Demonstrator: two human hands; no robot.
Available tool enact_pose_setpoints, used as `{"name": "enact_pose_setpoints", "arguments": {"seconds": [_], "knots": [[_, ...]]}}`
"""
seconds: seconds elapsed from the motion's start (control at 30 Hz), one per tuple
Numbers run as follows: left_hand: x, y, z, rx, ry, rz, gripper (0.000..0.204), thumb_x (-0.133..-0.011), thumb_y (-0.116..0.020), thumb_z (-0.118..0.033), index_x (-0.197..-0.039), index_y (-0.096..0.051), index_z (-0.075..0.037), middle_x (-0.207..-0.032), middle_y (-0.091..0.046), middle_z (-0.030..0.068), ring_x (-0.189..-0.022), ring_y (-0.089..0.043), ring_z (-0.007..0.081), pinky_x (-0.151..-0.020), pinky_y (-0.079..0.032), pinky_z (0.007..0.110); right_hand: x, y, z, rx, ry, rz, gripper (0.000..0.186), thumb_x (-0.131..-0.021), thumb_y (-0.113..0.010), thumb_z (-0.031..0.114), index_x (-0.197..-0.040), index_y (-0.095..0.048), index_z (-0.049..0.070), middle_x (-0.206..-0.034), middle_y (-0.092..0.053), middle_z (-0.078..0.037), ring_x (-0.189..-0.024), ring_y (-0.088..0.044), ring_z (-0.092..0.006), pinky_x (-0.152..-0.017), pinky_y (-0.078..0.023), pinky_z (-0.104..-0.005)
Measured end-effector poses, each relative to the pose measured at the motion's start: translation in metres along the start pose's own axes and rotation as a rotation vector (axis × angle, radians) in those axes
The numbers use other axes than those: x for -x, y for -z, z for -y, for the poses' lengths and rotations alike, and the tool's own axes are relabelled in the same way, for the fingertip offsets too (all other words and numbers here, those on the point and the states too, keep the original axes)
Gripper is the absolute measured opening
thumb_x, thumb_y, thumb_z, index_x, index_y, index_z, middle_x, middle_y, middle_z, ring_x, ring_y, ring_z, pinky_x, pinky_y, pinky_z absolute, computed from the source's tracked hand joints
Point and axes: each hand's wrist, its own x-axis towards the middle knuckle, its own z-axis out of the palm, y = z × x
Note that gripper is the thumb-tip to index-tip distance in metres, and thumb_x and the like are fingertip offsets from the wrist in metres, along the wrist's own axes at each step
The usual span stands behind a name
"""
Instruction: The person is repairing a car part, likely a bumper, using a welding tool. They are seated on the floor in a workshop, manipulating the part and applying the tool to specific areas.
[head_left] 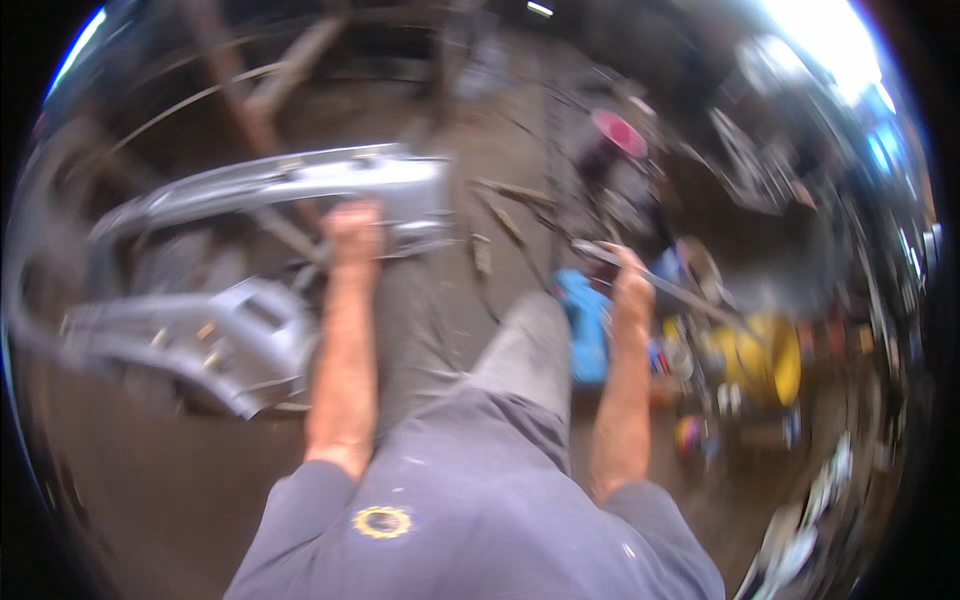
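To my left is a large silver vehicle bumper [270, 185], with two broad arms that curve together at the far left. My left hand [355, 225] is closed on the inner edge of its upper arm, near the squared end; blur hides the single fingers. My right hand [630, 280] is wrapped round a long, thin grey rod [690, 297]. The rod slants from above my right knee down to the right. What it belongs to cannot be made out.
A blue plastic container [585, 330] stands beside my right leg. Farther right is a yellow bucket [775, 360] among small cans and clutter. A pink-rimmed vessel [618, 133] and wooden pieces [510, 195] lie ahead. Brownish beams [270, 100] cross behind the bumper.
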Motion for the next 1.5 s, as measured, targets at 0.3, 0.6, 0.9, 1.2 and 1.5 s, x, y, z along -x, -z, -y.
{"name": "enact_pose_setpoints", "arguments": {"seconds": [0.3, 0.6, 0.9, 1.2, 1.5], "knots": [[-0.003, 0.011, -0.001, 1.426, 0.858, 0.014, 0.046, -0.097, -0.061, -0.029, -0.125, -0.058, 0.007, -0.120, -0.063, 0.0128, -0.108, -0.059, 0.0229, -0.096, -0.045, 0.035, 0.052, 0.128, -0.115, -0.342, -0.484, -0.044, 0.031, -0.095, -0.054, 0.031, -0.102, -0.067, 0.004, -0.087, -0.070, -0.012, -0.076, -0.068, -0.0232, -0.071, -0.057, -0.0395], [-0.006, 0.010, 0.020, 1.436, 0.837, 0.076, 0.059, -0.095, -0.065, -0.034, -0.131, -0.047, 0.010, -0.126, -0.059, 0.0175, -0.109, -0.059, 0.0274, -0.095, -0.049, 0.037, 0.079, 0.152, -0.099, -0.241, -0.286, 0.112, 0.037, -0.100, -0.052, 0.037, -0.104, -0.067, 0.003, -0.096, -0.069, -0.007, -0.086, -0.066, -0.0170, -0.074, -0.055, -0.0319], [-0.004, 0.005, 0.026, 1.397, 0.852, 0.083, 0.053, -0.096, -0.064, -0.032, -0.129, -0.051, 0.008, -0.124, -0.060, 0.0167, -0.108, -0.061, 0.0268, -0.095, -0.049, 0.036, 0.098, 0.170, -0.091, -0.138, -0.192, 0.160, 0.051, -0.095, -0.056, 0.052, -0.106, -0.068, 0.004, -0.101, -0.069, -0.007, -0.092, -0.064, -0.0157, -0.076, -0.055, -0.0297], [-0.005, 0.007, 0.024, 1.392, 0.845, 0.069, 0.050, -0.097, -0.063, -0.030, -0.128, -0.052, 0.007, -0.125, -0.060, 0.0163, -0.110, -0.060, 0.0275, -0.097, -0.048, 0.037, 0.102, 0.179, -0.103, -0.282, -0.328, 0.062, 0.048, -0.093, -0.061, 0.048, -0.108, -0.066, 0.003, -0.102, -0.067, -0.008, -0.086, -0.066, -0.0183, -0.075, -0.057, -0.0328], [0.005, -0.018, 0.074, 1.121, 0.697, 0.103, 0.055, -0.094, -0.066, -0.033, -0.129, -0.052, 0.006, -0.124, -0.061, 0.0173, -0.106, -0.061, 0.0274, -0.091, -0.052, 0.038, 0.100, 0.172, -0.107, -0.231, -0.364, 0.021, 0.044, -0.095, -0.059, 0.046, -0.109, -0.066, 0.004, -0.094, -0.068, -0.008, -0.083, -0.068, -0.0183, -0.075, -0.058, -0.0357]]}}
